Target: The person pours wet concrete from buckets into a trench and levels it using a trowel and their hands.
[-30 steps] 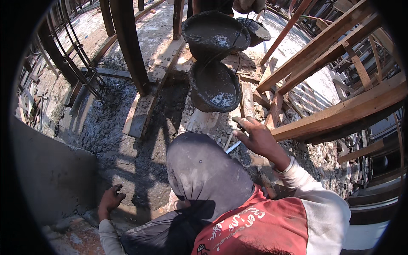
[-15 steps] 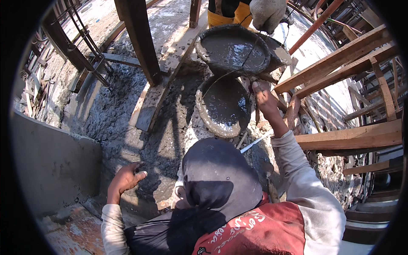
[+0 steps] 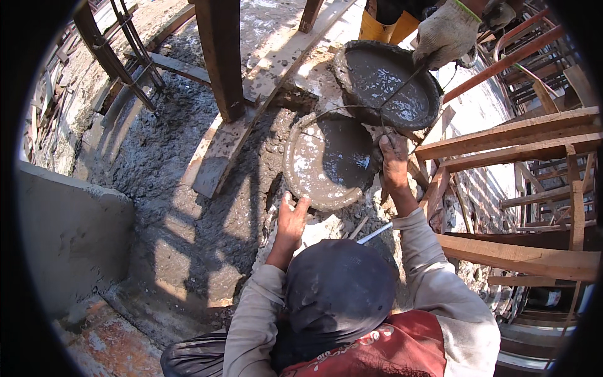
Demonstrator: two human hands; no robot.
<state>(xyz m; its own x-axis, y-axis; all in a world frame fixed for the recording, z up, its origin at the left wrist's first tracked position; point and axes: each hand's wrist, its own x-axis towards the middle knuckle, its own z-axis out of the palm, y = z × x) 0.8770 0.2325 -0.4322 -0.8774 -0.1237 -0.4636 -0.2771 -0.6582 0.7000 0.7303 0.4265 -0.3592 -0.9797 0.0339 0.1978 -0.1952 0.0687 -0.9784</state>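
A round bucket of wet grey mortar stands in front of me, its rim caked. My left hand is at the near-left side, thumb and fingers against the outside. At the right rim, my right hand is closed with curled fingers; whether it also pinches the thin wire handle there cannot be made out. Just beyond stands a second bucket, also full of grey mortar. A co-worker's gloved hand is above that bucket, closed on a thin dark wire running down toward my right hand.
Wet mortar covers the ground to the left, beside a smooth grey low wall. A wooden post stands on a plank. Timber beams crowd the right side. Rebar rises at the far left.
My left hand has moved from the mortar on the left to the near bucket's side. My right hand stays at its rim. The gloved hand has shifted right, and the far bucket appears farther right.
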